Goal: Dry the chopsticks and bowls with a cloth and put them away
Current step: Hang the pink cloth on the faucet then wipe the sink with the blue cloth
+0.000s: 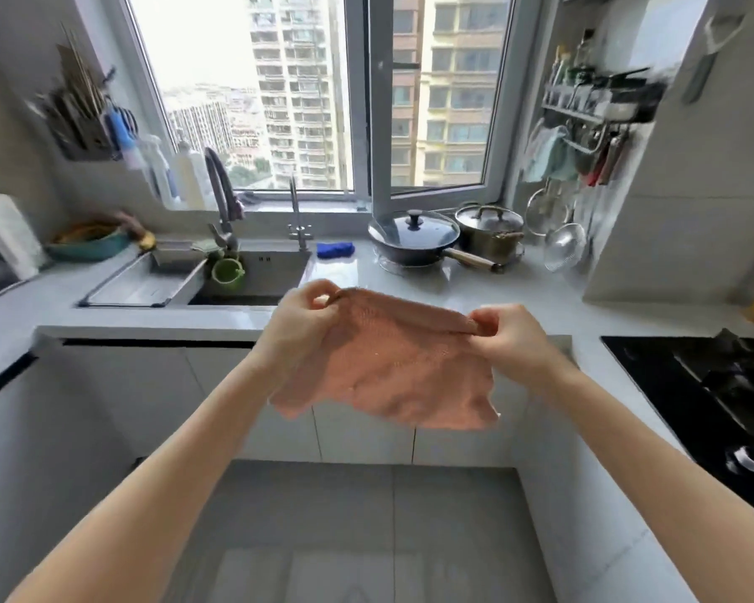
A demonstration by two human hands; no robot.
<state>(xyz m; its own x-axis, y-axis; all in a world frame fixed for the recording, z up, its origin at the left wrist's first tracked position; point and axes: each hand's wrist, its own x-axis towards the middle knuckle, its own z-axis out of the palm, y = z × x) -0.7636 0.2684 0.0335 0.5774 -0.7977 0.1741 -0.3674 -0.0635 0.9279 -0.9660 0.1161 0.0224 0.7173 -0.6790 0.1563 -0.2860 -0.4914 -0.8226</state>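
A pink cloth (388, 367) hangs spread out in front of me, above the front edge of the counter. My left hand (299, 317) pinches its upper left corner and my right hand (508, 330) pinches its upper right corner. Chopsticks (81, 80) stand in a dark holder on the left wall. A teal bowl (88, 250) sits on the counter left of the sink. A green cup (227, 274) rests inside the sink (262, 272).
A drain tray (144, 282) lies over the sink's left half. A lidded pan (414, 237) and a steel pot (490, 230) stand on the counter under the window. A blue sponge (334, 249) lies by the tap. A black hob (706, 393) is on the right.
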